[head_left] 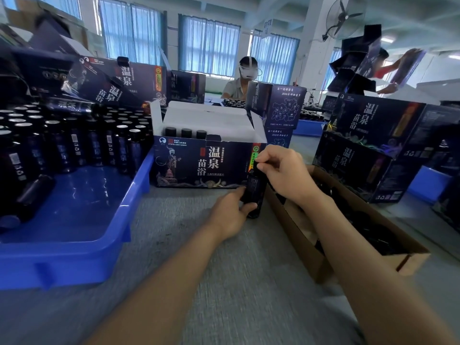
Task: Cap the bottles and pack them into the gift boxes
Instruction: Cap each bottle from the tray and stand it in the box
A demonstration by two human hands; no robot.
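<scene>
A dark bottle stands upright on the grey table in front of the open gift box. My left hand grips its lower body. My right hand is closed over the black cap on its top. Three capped bottles stand inside the gift box at its left end. Many uncapped bottles with silver tops stand in the blue tray on the left. The brown carton on the right holds black caps.
Closed dark gift boxes are stacked at the right and back left. Another upright box stands behind the open one. A person wearing a headset sits across the table. One bottle lies flat in the blue tray.
</scene>
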